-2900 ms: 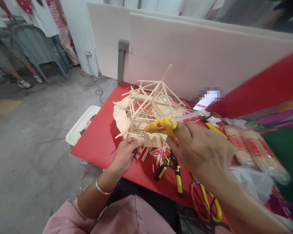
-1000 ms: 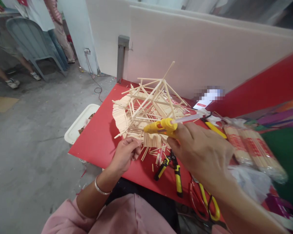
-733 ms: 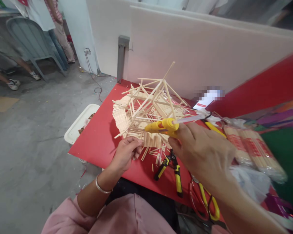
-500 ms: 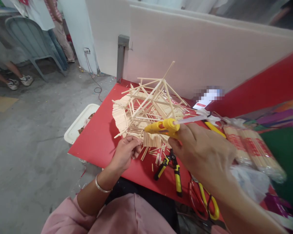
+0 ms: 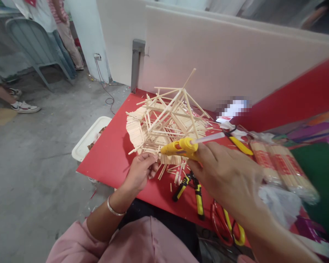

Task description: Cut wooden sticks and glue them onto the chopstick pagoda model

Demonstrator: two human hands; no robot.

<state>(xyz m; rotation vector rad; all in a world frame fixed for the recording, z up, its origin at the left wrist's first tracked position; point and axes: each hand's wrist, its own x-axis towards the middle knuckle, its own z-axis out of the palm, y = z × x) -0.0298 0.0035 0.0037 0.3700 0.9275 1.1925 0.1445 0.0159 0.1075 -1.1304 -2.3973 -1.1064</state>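
Note:
My right hand (image 5: 222, 164) is closed round a yellow glue gun (image 5: 181, 147), with a pale glue stick (image 5: 210, 137) poking out of its back end. The gun's nozzle points left, close to the fingertips of my left hand (image 5: 144, 168). Those fingers are pinched together at the front edge of a wooden stick structure (image 5: 164, 115); whatever they hold is too small to make out. The structure has a layered base of thin sticks and a pointed open frame on top. Loose cut sticks (image 5: 171, 170) lie in front of it.
Black-and-yellow wire strippers (image 5: 193, 188), red-handled and yellow-handled tools (image 5: 222, 226), and wrapped stick bundles (image 5: 285, 168) lie on the red table (image 5: 104, 157). A phone (image 5: 233, 109) leans at the back. A white panel (image 5: 208, 54) stands behind; a white tub (image 5: 84, 140) is left.
My right hand has lowered the glue gun slightly and shifted it a little left, toward my left fingertips. My left hand stays put. In the background, a person's feet have moved.

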